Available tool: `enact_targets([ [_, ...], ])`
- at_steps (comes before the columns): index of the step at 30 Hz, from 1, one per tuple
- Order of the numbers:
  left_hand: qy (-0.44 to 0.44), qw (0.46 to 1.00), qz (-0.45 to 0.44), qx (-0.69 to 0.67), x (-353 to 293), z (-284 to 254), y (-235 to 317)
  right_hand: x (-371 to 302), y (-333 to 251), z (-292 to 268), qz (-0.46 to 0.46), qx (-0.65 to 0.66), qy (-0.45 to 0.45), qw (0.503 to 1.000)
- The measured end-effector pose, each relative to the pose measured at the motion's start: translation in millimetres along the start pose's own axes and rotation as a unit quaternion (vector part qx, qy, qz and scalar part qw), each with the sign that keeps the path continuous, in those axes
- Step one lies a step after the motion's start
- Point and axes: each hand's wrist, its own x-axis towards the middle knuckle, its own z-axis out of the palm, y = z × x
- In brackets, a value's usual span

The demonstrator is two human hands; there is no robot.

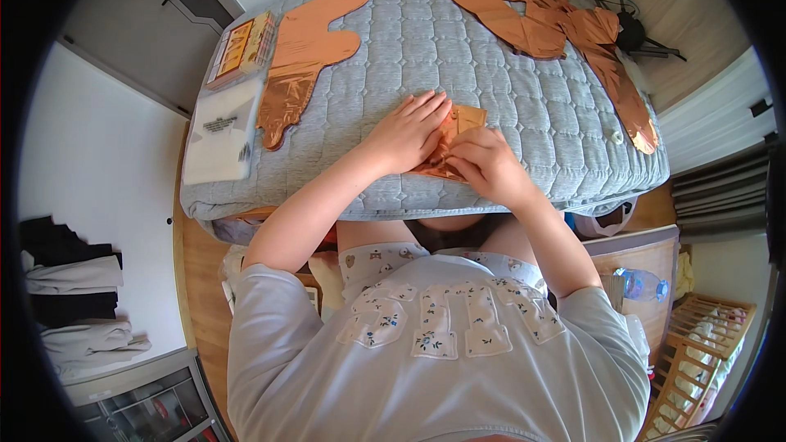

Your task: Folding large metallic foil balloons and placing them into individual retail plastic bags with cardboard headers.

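Note:
A small folded piece of copper-coloured foil balloon (468, 117) lies on the quilted grey mattress, near its front edge. Stretched fingers of my left hand (407, 134) lie flat against its left side. My right hand (493, 167) has its fingers bent and pressed together at the foil's lower right part, pinching it. What exactly sits between those fingertips is partly hidden. Farther off at the left lies a flat, deflated copper foil balloon (315, 29) with rounded lobes. Another deflated copper foil balloon (508, 20), crumpled and longer, stretches across the far right of the mattress (401, 41).
A white package (217, 139) and a stack of boxes (243, 47) rest on the mattress's left side. At the far right stands a black device with antennas (643, 33). A water bottle (643, 285) lies at the lower right beside a wooden rack (696, 352).

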Motion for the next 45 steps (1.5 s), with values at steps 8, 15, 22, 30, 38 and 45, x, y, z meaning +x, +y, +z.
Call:
enact_targets([
  [8,-0.033,0.998,-0.039,-0.03,-3,-1,-1,12,-3,14,0.146,0.033,0.016,0.989],
  [15,-0.155,0.966,-0.008,-0.206,-13,-31,-32,16,4,15,0.157,0.032,0.006,0.987],
  [22,-0.241,0.949,0.012,-0.205,-25,-59,-46,17,2,15,0.155,0.035,-0.006,0.987],
  [30,-0.228,0.956,0.01,-0.183,-26,-57,-43,18,1,16,0.182,0.043,-0.009,0.982],
  [38,-0.016,0.999,0.012,-0.048,-52,-31,21,16,7,17,0.163,0.036,0.001,0.986],
  [45,0.045,0.997,0.003,0.065,-66,-9,57,18,5,15,0.181,0.045,-0.016,0.982],
])
